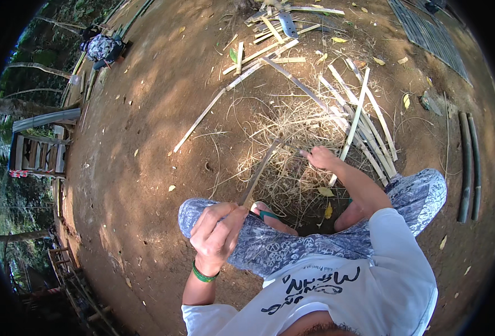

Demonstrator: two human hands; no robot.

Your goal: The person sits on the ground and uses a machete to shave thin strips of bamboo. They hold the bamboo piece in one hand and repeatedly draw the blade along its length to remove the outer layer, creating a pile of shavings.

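Note:
My left hand (216, 232), with a green band at its wrist, is closed around the near end of a thin bamboo strip (260, 172). The strip slants up and away to the right, over the shavings. My right hand (321, 158) is closed on what looks like a knife (303, 153); a short dark part shows ahead of the fingers, pointing toward the strip's far end. Its blade is hard to make out. Beneath both hands, a tangle of thin bamboo shavings (300, 131) covers the ground between my feet.
Split bamboo strips (359, 120) lie in a bunch beside the shavings, and more pieces (270, 39) are heaped ahead. Two dark bamboo poles (465, 168) lie at the right. A slatted panel (429, 39) is at the far right, a wooden hut (40, 151) far left.

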